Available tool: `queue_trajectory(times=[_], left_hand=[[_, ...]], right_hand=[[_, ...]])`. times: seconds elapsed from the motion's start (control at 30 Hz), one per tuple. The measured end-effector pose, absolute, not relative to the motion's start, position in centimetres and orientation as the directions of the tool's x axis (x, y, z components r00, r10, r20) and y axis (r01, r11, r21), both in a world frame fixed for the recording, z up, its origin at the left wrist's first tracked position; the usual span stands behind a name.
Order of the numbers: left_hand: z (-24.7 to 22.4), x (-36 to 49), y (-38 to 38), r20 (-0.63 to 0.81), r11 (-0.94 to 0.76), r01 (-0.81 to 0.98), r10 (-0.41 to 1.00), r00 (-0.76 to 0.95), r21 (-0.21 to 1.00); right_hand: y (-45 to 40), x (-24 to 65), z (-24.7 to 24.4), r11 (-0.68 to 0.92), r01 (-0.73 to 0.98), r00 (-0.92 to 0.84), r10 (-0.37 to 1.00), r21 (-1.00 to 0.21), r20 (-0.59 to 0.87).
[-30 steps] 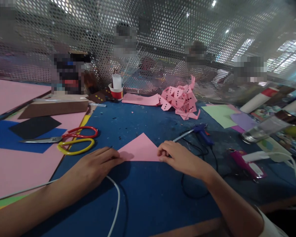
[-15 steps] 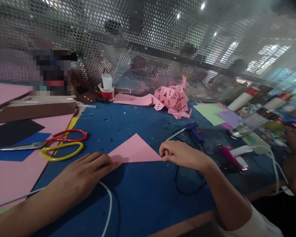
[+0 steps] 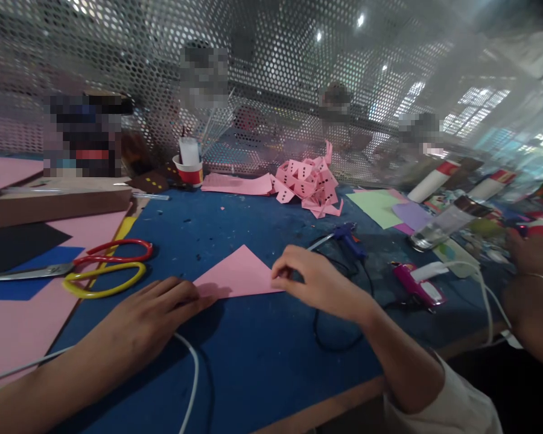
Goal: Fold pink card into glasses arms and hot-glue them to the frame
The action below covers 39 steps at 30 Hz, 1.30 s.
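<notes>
A pink sheet of paper [image 3: 239, 272], folded into a triangle, lies on the blue table with its tip pointing away from me. My left hand [image 3: 156, 310] holds its left corner, thumb along the bottom edge and fingers curled beside it. At the right corner, my right hand [image 3: 319, 280] has thumb and fingertips pinched together on the paper. That corner is hidden by the fingers. Beyond my right hand lies a blue glue gun [image 3: 349, 239]. Scissors [image 3: 111, 265] with red and yellow handles rest to the left of my left hand.
A heap of folded pink paper pieces [image 3: 308, 184] and a paper cup [image 3: 190, 173] stand by the perforated metal screen [image 3: 271, 114]. A magenta glue gun [image 3: 419, 284] lies right. White cable [image 3: 193, 367] crosses near my left forearm. Another person's arm [image 3: 534, 295] is at far right.
My right hand has slid a little left and inward along the paper's right side, now covering its corner. My left hand stays on the left corner. The view has shifted slightly.
</notes>
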State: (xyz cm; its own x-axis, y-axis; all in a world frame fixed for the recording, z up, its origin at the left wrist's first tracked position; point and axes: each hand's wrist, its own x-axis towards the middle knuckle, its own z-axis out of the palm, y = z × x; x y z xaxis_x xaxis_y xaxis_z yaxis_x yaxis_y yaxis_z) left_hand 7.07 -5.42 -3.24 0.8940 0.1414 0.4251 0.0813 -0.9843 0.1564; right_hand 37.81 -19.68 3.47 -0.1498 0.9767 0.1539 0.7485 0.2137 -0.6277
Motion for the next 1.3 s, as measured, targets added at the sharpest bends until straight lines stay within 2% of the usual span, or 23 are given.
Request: queue_trajectory(times=[0.07,0.17,0.47,0.57,0.67,0.9,1.1,1.17,1.3], left_hand=[[-3.2,7.2,-5.4,0.396,-0.984,0.082,0.139,0.908,0.157],[-3.3,7.2,-5.4,0.383,-0.980,0.097,0.159,0.910,0.176],[-3.7,7.9,-5.4,0.457,-0.988,0.107,0.148,0.877,0.115],[-3.5,8.1,-5.3,0.489,-0.984,0.096,0.158,0.858,0.149],[-3.5,8.2,-5.3,0.479,-0.974,0.109,0.194,0.856,0.200],[-3.4,8.3,-5.4,0.491,-0.962,0.111,0.225,0.842,0.249],[-3.2,8.5,-5.5,0.491,-0.974,0.111,0.196,0.848,0.198],[-3.2,8.5,-5.6,0.485,-0.978,0.125,0.193,0.853,0.168],[-3.3,8.3,-5.8,0.459,-0.975,0.148,0.209,0.864,0.164]], right_hand=[[-19.2,36.5,2.1,0.308,0.783,-0.258,0.951,-0.541,0.168],[-18.5,35.8,0.2,0.377,0.820,-0.328,0.926,-0.430,0.186],[-18.2,35.8,-0.9,0.421,0.895,-0.388,0.898,-0.149,0.209],[-18.2,35.7,-1.2,0.456,0.887,-0.428,0.871,-0.075,0.240],[-18.3,35.8,-1.5,0.475,0.877,-0.445,0.860,-0.073,0.251],[-18.5,35.9,-1.1,0.420,0.887,-0.375,0.897,-0.191,0.233],[-18.2,35.9,-1.4,0.462,0.884,-0.430,0.863,-0.071,0.264],[-18.3,35.8,-1.4,0.468,0.878,-0.429,0.863,-0.101,0.268],[-18.7,35.5,-0.7,0.435,0.866,-0.385,0.894,-0.246,0.228]])
